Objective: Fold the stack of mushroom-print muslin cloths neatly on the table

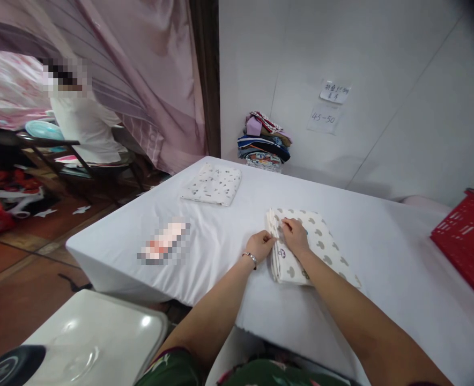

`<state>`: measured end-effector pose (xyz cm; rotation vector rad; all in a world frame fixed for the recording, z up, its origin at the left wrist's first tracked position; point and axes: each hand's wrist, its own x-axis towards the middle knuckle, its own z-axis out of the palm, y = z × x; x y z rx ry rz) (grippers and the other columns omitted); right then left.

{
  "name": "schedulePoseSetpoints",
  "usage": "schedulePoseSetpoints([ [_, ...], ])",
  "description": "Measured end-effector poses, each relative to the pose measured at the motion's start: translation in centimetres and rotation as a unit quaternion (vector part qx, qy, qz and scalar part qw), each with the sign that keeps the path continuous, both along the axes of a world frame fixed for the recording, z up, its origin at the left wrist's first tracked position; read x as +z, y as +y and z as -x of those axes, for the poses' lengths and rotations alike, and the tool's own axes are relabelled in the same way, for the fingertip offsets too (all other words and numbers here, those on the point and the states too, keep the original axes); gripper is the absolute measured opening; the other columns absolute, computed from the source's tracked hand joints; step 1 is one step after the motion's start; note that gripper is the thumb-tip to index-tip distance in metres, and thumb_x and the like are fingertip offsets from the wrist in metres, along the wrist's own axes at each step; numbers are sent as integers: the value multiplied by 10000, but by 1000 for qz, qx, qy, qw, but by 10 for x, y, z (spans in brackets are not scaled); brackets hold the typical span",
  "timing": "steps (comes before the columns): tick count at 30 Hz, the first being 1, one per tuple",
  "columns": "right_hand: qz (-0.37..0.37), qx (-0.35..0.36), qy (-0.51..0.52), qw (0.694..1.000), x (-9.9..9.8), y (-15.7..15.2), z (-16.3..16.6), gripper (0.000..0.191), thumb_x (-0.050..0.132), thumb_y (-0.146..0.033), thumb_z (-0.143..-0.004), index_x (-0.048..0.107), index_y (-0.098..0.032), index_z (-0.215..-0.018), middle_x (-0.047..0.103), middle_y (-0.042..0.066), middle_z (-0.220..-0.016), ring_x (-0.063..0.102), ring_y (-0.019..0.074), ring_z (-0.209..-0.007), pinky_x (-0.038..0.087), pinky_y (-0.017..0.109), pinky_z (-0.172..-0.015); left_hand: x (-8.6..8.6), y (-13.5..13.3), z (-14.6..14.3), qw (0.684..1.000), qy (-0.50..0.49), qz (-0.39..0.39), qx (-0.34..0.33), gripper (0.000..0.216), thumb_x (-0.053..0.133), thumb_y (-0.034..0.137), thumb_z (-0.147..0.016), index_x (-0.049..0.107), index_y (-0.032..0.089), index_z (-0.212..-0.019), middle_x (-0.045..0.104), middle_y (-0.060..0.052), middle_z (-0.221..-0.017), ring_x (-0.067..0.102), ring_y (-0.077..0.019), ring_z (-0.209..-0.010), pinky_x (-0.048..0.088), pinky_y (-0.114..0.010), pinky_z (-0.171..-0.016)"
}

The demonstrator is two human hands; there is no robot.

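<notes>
The mushroom-print cloth (321, 236) lies folded on the white-covered table (385, 241), before the person. The left hand (260, 245) pinches its left edge; the right hand (295, 235) rests upon it, fingers curled — whether gripping cannot be told. A second folded cloth (213, 185) lies farther left.

A blurred-out item (163, 244) lies toward the left edge of the white-covered desk (398, 252). Beyond the far edge, a pile of folded clothes (264, 143) stands against a pale wall (277, 48) bearing two handwritten notes (323, 119). A red basket (470, 241) sits at the right end; a white seat (100, 327) stands by the near left corner. Past the left edge hang pinkish curtains (156, 64), with a person in a white top (84, 126) beside them.
</notes>
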<state>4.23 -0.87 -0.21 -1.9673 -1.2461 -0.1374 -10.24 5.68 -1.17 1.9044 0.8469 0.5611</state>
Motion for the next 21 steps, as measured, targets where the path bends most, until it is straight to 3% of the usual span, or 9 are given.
schedulePoseSetpoints([
  [3, 21, -10, 67, 997, 11, -4, 6, 247, 437, -310, -821, 654, -214, -891, 662, 26, -898, 567, 169, -860, 404, 270, -789, -2, 2, -1, 1000, -13, 4, 18, 114, 568, 277, -764, 596, 179, -712, 613, 16, -633, 561, -115, -622, 412, -216, -596],
  [6, 74, -10, 88, 993, 24, -8, 14, 244, 446, -374, -830, 629, -225, -770, 638, -9, -726, 562, 149, -723, 379, 239, -668, -4, 3, -3, 999, -27, 31, 34, 98, 571, 261, -774, 589, 175, -730, 625, 9, -650, 569, -107, -592, 426, -211, -577],
  [9, 149, 1, 61, 987, 36, -11, 24, 294, 466, -433, -827, 576, -215, -664, 592, -17, -621, 530, 135, -633, 325, 233, -595, -4, 4, -5, 993, -51, 100, 32, 91, 568, 259, -793, 578, 169, -789, 620, 19, -639, 536, -84, -483, 421, -206, -519],
  [14, 261, -8, 44, 964, 43, -13, 36, 265, 525, -438, -795, 555, -205, -672, 601, -7, -651, 495, 126, -604, 261, 235, -539, 1, 6, -7, 972, -64, 224, 32, 79, 573, 211, -808, 558, 152, -859, 591, 46, -594, 491, -60, -386, 404, -199, -471],
  [21, 253, 5, 85, 964, 33, -10, 27, 166, 533, -331, -784, 581, -194, -703, 620, 4, -689, 520, 131, -645, 291, 232, -556, 10, 3, -3, 970, -30, 243, -2, 74, 599, 212, -793, 569, 151, -821, 545, 67, -511, 470, -72, -372, 376, -206, -443],
])
